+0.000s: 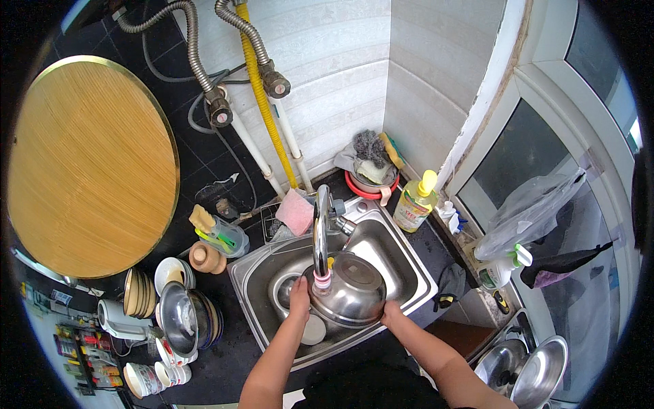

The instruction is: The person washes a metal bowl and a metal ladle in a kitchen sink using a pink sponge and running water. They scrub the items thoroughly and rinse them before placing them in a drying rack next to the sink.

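On the left counter, bowls (138, 300) stand nested, likely to save room, near a clear cup (238, 240) holding green utensils. At the steel sink (400, 271), the left hand (299, 300) presses against a metal bowl (347, 296), upside down under the faucet (321, 235), perhaps for rinsing. Behind, a red basin (361, 193) holds scrubbers (370, 146). The right hand (390, 313) touches the bowl's right edge, seemingly for balance; I cannot tell whether it pinches. Farther right stands yellow soap (414, 204).
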A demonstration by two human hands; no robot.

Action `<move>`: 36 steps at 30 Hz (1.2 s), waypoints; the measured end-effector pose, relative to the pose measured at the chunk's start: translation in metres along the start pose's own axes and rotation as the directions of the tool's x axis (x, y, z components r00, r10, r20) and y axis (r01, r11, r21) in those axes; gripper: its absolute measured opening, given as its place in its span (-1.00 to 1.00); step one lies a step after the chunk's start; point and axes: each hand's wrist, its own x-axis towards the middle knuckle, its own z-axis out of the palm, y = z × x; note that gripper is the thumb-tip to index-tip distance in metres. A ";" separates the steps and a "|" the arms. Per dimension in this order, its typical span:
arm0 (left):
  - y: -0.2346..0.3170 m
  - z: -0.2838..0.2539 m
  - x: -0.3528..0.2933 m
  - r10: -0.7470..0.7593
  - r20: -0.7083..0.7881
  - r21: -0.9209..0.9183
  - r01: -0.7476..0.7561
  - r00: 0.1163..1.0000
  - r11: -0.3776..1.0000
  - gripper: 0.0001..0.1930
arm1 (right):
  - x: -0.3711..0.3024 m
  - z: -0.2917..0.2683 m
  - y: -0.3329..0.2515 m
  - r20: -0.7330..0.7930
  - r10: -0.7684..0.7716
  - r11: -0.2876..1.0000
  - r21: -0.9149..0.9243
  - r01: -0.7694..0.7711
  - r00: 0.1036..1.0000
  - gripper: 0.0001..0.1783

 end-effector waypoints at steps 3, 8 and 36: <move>-0.003 0.012 0.017 0.254 0.100 0.155 -0.268 0.962 0.951 -0.75 | 0.001 -0.006 0.006 0.042 -0.018 0.989 0.148 0.012 0.999 -0.61; 0.023 0.030 0.019 0.167 0.250 0.394 -0.258 0.954 0.882 -0.62 | -0.049 0.017 -0.005 -0.004 -0.092 0.956 0.281 0.089 0.996 -0.66; 0.066 0.019 -0.039 0.401 0.353 0.652 -0.530 0.845 0.542 -0.47 | -0.116 0.099 -0.011 0.422 -0.190 0.963 0.254 0.085 0.886 -0.76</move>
